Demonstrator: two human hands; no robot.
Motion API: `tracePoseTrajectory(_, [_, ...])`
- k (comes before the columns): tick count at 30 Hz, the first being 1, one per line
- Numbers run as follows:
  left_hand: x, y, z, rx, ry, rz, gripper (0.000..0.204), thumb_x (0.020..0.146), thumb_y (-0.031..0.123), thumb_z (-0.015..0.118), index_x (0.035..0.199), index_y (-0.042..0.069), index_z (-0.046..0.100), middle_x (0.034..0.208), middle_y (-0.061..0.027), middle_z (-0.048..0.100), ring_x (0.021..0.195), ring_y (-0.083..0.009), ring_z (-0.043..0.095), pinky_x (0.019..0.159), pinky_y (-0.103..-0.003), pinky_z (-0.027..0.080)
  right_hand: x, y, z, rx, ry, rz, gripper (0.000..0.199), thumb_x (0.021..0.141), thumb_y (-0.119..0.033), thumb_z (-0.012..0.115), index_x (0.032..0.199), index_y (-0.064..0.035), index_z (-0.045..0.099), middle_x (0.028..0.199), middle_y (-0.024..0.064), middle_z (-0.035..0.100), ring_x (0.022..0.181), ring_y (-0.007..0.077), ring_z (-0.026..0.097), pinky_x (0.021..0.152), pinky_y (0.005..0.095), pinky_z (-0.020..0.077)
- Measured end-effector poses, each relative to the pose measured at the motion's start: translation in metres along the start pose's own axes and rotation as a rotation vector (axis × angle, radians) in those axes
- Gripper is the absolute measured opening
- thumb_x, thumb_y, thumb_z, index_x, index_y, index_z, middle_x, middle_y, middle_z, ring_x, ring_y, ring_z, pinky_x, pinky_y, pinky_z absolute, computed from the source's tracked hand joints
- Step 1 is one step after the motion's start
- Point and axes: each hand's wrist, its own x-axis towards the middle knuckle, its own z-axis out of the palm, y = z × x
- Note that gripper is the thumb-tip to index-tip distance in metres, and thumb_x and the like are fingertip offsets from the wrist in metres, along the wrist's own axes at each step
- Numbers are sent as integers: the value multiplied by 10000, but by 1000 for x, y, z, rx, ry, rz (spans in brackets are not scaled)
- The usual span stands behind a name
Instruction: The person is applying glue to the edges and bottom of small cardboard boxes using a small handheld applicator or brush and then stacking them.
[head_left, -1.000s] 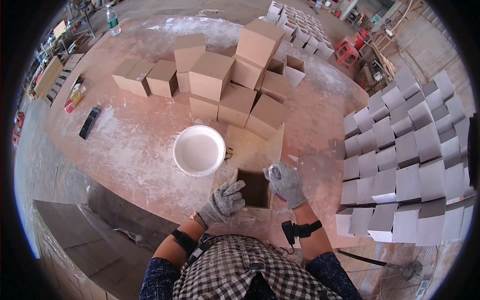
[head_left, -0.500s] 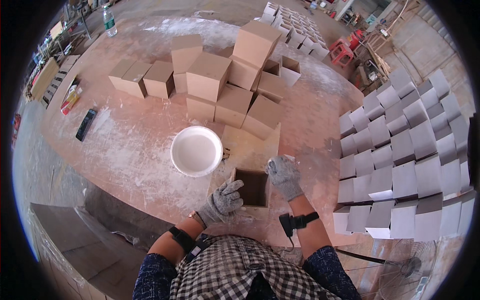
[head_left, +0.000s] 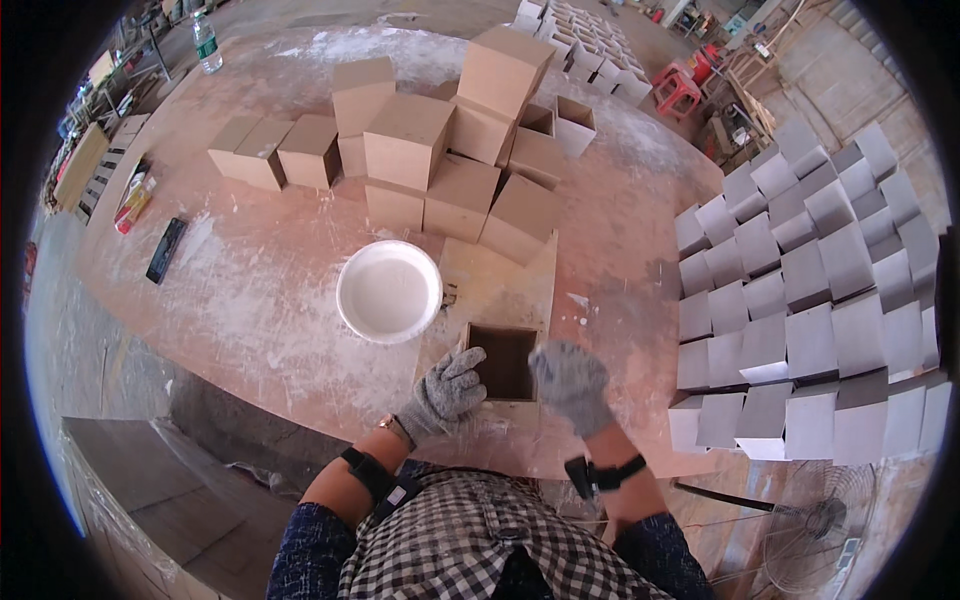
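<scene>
An open-topped brown wooden box stands on the dusty table right in front of me. My left hand, in a grey knit glove, grips the box's left wall with fingers over the rim. My right hand, also gloved, presses against the box's right wall. A flat board lies just beyond the box. A white round bowl of white liquid sits to the left of the board.
A pile of several closed brown boxes stands at the table's middle and back. Rows of white-painted boxes fill the right side. A bottle and a dark flat tool lie far left. A fan stands on the floor, lower right.
Both hands keep hold of the box and have barely shifted. The view has tilted slightly.
</scene>
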Motion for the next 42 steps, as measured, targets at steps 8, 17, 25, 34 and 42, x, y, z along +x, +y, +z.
tracePoseTrajectory(8, [-3, -4, 8, 53, 33, 11, 240, 603, 216, 639, 811, 97, 621, 883, -92, 552, 1221, -347, 453, 1060, -542, 335, -8, -8, -6, 196, -1, -24, 144, 860, -256, 574, 812, -121, 558, 736, 110, 585, 653, 304, 612, 537, 412, 501])
tracePoseTrajectory(17, [14, 14, 5, 204, 52, 31, 202, 715, 293, 627, 739, 95, 593, 791, -99, 523, 1048, -325, 512, 907, -501, 409, -103, -39, -14, 519, 90, 232, 110, 861, -224, 590, 897, -121, 608, 784, 109, 622, 660, 300, 613, 596, 393, 494])
tracePoseTrajectory(25, [33, 52, 4, 219, -187, -56, 332, 779, 381, 592, 857, 58, 585, 781, -108, 513, 914, -314, 508, 746, -410, 403, -90, 7, -11, 797, 67, 661, 214, 853, -284, 641, 906, -85, 586, 785, 126, 592, 720, 294, 585, 662, 397, 465])
tracePoseTrajectory(34, [29, -12, -10, 115, -106, 246, 289, 692, 300, 645, 903, 105, 614, 839, -52, 560, 946, -266, 547, 832, -420, 439, -32, 28, 28, 422, 201, 376, 220, 842, -298, 627, 864, -87, 567, 773, 138, 579, 718, 345, 589, 649, 443, 469])
tracePoseTrajectory(42, [28, -15, -9, 183, -114, 238, 201, 625, 257, 628, 788, 152, 573, 741, -7, 505, 749, -216, 506, 716, -371, 429, -63, -56, -10, 207, 134, 313, 132, 842, -235, 585, 897, -115, 581, 768, 126, 588, 660, 338, 594, 572, 461, 478])
